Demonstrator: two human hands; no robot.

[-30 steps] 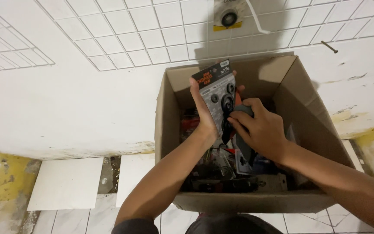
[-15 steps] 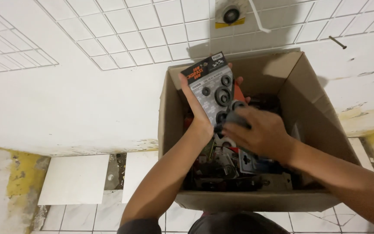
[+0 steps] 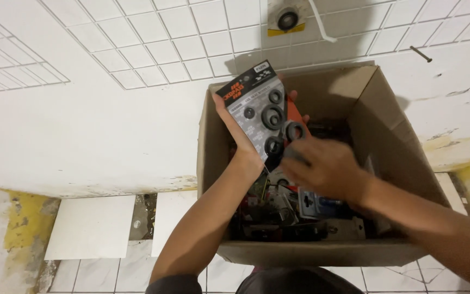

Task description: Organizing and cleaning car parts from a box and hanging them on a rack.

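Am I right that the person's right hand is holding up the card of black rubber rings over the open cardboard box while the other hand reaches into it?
Not quite: the head view shows the left hand holding up the card of black rubber rings over the open cardboard box. It is the right hand that reaches into the box.

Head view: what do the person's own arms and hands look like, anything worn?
Both forearms are bare up to the frame's bottom edge: no sleeves, gloves, watch or rings visible. The left hand shows in sharp focus; the right hand is motion-blurred, so small details on its fingers cannot be told. No markings show on either arm.
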